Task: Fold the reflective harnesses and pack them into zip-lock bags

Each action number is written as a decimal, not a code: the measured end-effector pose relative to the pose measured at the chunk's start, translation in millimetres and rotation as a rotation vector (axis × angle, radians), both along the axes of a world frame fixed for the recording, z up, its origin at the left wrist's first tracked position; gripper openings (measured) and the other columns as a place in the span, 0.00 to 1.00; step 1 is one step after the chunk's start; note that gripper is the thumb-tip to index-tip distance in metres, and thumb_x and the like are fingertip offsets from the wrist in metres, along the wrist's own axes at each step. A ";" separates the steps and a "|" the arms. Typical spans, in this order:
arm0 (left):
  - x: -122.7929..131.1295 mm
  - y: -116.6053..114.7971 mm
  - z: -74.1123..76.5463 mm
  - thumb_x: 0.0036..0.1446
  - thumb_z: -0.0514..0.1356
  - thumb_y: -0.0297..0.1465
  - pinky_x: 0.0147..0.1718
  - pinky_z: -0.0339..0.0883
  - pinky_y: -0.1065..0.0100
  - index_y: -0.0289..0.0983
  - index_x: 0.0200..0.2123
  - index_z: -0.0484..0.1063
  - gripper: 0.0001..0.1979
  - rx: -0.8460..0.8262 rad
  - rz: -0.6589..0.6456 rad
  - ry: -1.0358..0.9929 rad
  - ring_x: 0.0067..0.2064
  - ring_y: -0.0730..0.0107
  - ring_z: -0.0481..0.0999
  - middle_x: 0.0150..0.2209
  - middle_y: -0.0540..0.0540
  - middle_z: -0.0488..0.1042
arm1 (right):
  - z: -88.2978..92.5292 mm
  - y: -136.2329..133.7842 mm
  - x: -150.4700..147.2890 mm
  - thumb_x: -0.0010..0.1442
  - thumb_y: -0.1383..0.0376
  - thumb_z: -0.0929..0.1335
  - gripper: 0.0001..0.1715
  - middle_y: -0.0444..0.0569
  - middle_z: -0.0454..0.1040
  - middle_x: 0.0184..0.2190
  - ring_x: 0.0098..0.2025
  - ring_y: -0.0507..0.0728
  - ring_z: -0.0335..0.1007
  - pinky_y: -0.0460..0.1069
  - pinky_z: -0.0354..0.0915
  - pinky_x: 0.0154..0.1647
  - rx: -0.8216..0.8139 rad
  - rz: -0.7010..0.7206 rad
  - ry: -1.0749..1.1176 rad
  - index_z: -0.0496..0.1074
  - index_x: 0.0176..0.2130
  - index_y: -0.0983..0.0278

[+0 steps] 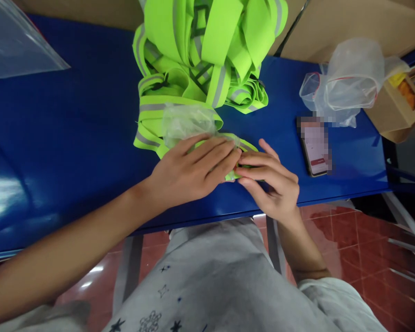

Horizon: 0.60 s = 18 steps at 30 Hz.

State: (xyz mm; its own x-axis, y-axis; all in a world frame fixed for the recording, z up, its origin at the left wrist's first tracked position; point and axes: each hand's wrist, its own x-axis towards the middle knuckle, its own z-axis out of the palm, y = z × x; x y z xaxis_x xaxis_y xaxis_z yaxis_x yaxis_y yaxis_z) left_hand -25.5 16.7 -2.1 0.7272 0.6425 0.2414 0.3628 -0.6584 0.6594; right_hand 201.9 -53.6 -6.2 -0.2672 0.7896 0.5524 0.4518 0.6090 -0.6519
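Note:
A heap of bright green reflective straps (224, 41) with grey stripes lies on the blue table in front of me. Over the near part of it rests a crumpled clear plastic bag (188, 121). My left hand (197, 168) curves palm-down over the bag's near edge, its fingers together and gripping there. Beside it, my right hand (271, 180) pinches a small bit of green strap between thumb and fingers, with its little finger lifted. The two hands meet at the fingertips. Part of the strap and bag is hidden under them.
A phone (314, 147) lies on the blue table (72, 120) to the right. Beyond it are clear zip bags (354, 78) and an open cardboard box (396, 106). Another clear bag (17, 46) is at the far left. Large cardboard (332, 23) stands along the back.

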 end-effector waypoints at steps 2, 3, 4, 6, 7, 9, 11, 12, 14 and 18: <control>0.8 0.7 0.7 0.67 0.66 0.37 0.69 0.64 0.35 0.45 0.59 0.79 0.18 0.011 0.034 -0.022 0.67 0.38 0.76 0.63 0.40 0.79 | -0.7 1.8 13.3 0.67 0.69 0.75 0.24 0.48 0.82 0.59 0.62 0.62 0.80 0.70 0.59 0.79 -0.083 0.049 -0.065 0.77 0.61 0.55; 1.4 0.9 1.3 0.66 0.67 0.38 0.69 0.64 0.35 0.45 0.58 0.79 0.18 0.005 0.040 -0.034 0.67 0.37 0.76 0.63 0.40 0.80 | -1.6 2.7 18.8 0.67 0.69 0.75 0.28 0.50 0.80 0.62 0.65 0.63 0.78 0.69 0.62 0.78 -0.119 0.045 -0.079 0.75 0.64 0.55; 1.7 0.8 1.9 0.65 0.68 0.38 0.69 0.64 0.36 0.45 0.57 0.79 0.18 -0.008 0.043 -0.048 0.67 0.37 0.76 0.62 0.40 0.80 | -2.7 3.6 23.0 0.67 0.68 0.75 0.30 0.51 0.79 0.63 0.66 0.63 0.77 0.67 0.66 0.76 -0.136 0.031 -0.080 0.74 0.65 0.55; 1.7 0.1 2.4 0.65 0.69 0.37 0.70 0.64 0.36 0.46 0.56 0.79 0.17 -0.027 0.046 -0.078 0.69 0.36 0.73 0.65 0.41 0.78 | -5.7 5.3 26.6 0.66 0.68 0.76 0.28 0.52 0.79 0.63 0.66 0.63 0.77 0.63 0.74 0.69 -0.118 0.000 -0.066 0.75 0.64 0.55; 1.1 -0.4 2.2 0.65 0.69 0.36 0.70 0.63 0.36 0.46 0.57 0.79 0.17 -0.028 0.050 -0.088 0.71 0.36 0.71 0.67 0.41 0.76 | -7.3 5.8 26.3 0.67 0.69 0.75 0.26 0.52 0.80 0.62 0.65 0.63 0.78 0.62 0.76 0.67 -0.089 0.003 -0.069 0.76 0.62 0.56; -1.1 -1.5 1.1 0.66 0.67 0.33 0.72 0.61 0.35 0.46 0.61 0.76 0.21 -0.009 0.061 -0.083 0.74 0.36 0.66 0.72 0.40 0.70 | -10.0 5.5 23.1 0.68 0.69 0.74 0.24 0.52 0.81 0.60 0.65 0.63 0.78 0.63 0.77 0.67 -0.023 0.042 -0.117 0.77 0.61 0.56; -3.4 -2.0 -0.1 0.69 0.62 0.31 0.73 0.59 0.34 0.43 0.65 0.73 0.22 0.018 0.069 -0.046 0.76 0.37 0.63 0.73 0.37 0.68 | -11.9 3.4 18.5 0.69 0.70 0.73 0.23 0.53 0.80 0.61 0.66 0.64 0.77 0.64 0.77 0.66 0.030 0.075 -0.186 0.77 0.61 0.56; -4.1 -1.8 -0.4 0.71 0.59 0.29 0.73 0.58 0.34 0.41 0.66 0.72 0.22 0.025 0.068 -0.020 0.76 0.37 0.62 0.72 0.36 0.69 | -12.5 1.9 16.3 0.69 0.70 0.73 0.23 0.53 0.80 0.62 0.66 0.64 0.77 0.64 0.77 0.66 0.050 0.084 -0.220 0.77 0.61 0.56; -4.1 -0.6 0.3 0.72 0.55 0.28 0.73 0.57 0.32 0.38 0.64 0.73 0.21 0.016 0.071 0.010 0.76 0.37 0.64 0.69 0.33 0.73 | -13.2 -1.3 12.2 0.69 0.70 0.73 0.21 0.53 0.80 0.62 0.67 0.64 0.76 0.63 0.78 0.65 0.092 0.082 -0.274 0.78 0.59 0.56; -0.6 4.5 3.2 0.70 0.59 0.29 0.75 0.50 0.30 0.40 0.56 0.80 0.15 -0.127 0.006 -0.051 0.74 0.37 0.67 0.65 0.37 0.77 | -14.9 -3.7 4.5 0.69 0.72 0.73 0.18 0.54 0.83 0.58 0.66 0.64 0.77 0.61 0.78 0.64 0.169 0.042 -0.334 0.79 0.56 0.59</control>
State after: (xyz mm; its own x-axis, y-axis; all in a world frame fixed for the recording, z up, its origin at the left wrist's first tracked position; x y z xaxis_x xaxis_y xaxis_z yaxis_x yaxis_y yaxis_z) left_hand -26.0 21.3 1.1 0.7124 0.6742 0.1948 0.3298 -0.5666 0.7551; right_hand 206.4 -57.3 -21.1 -0.4850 0.6789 0.5513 0.5946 0.7182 -0.3614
